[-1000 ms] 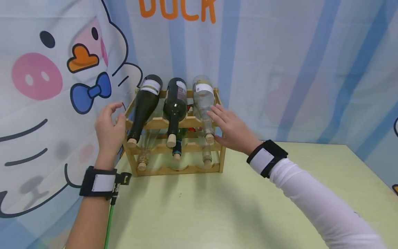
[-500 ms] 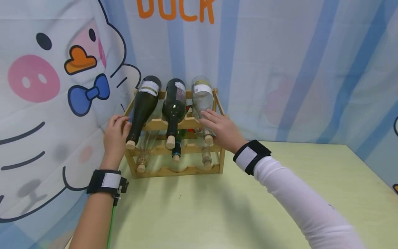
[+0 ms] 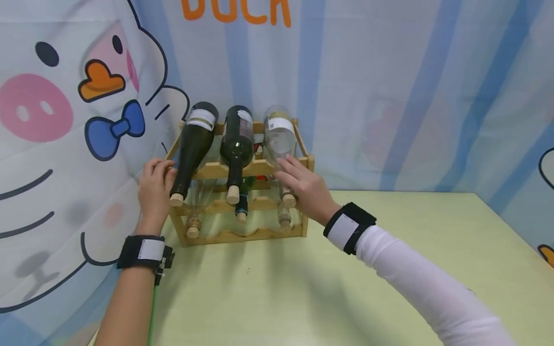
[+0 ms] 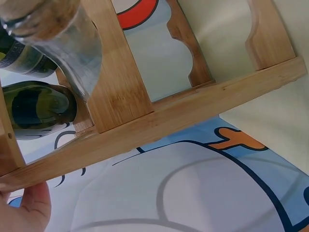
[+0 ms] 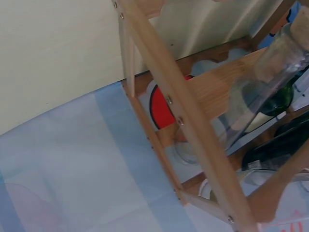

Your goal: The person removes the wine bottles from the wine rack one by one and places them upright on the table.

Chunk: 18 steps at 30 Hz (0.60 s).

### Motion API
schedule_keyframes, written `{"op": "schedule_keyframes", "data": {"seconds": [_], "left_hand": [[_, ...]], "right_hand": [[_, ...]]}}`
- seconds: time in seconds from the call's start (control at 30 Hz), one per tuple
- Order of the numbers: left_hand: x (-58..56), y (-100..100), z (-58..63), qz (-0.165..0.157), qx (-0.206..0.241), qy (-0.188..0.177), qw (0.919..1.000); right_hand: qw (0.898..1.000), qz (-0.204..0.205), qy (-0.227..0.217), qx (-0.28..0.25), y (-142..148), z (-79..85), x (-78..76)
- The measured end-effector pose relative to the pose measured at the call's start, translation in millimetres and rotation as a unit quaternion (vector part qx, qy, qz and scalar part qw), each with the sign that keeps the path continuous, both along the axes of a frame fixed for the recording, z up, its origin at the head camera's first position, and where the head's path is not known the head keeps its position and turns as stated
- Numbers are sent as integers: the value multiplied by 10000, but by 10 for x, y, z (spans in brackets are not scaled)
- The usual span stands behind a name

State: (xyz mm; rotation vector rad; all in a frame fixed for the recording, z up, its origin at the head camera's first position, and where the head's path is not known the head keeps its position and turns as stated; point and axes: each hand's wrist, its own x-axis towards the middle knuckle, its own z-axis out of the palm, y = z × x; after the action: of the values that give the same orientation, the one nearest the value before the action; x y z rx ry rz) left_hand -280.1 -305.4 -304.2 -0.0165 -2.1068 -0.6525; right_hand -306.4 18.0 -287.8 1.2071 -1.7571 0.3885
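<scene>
A light wooden wine rack stands on the pale yellow table, seen tilted in both wrist views. Its top row holds a dark bottle on the left, another dark bottle in the middle and a clear glass bottle on the right, corked necks toward me. My left hand grips the rack's upper left side; its thumb shows against the wooden rail. Fairly straight fingers of my right hand lie over the clear bottle's neck; that thumb is hidden.
Lower in the rack lie a clear bottle, a green bottle and a further clear bottle. A printed cloth hangs close behind and to the left. The table extends to the right.
My left hand has come down onto the rack's left side. The right hand has moved left over the clear bottle, whose corked end now sits slightly lower.
</scene>
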Motion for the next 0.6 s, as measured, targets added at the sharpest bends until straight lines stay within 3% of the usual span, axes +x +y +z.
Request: {"op": "schedule_keyframes", "data": {"seconds": [0.43, 0.5, 0.6], "left_hand": [[31, 25, 31, -57, -50, 46, 10000], [50, 15, 42, -152, 3, -121, 9998], [107, 20, 112, -569, 499, -510, 9958]], "right_hand": [[9988, 414, 237, 125, 286, 33, 670], [9985, 490, 220, 130, 328, 36, 770], [9978, 656, 103, 55, 402, 56, 914]]}}
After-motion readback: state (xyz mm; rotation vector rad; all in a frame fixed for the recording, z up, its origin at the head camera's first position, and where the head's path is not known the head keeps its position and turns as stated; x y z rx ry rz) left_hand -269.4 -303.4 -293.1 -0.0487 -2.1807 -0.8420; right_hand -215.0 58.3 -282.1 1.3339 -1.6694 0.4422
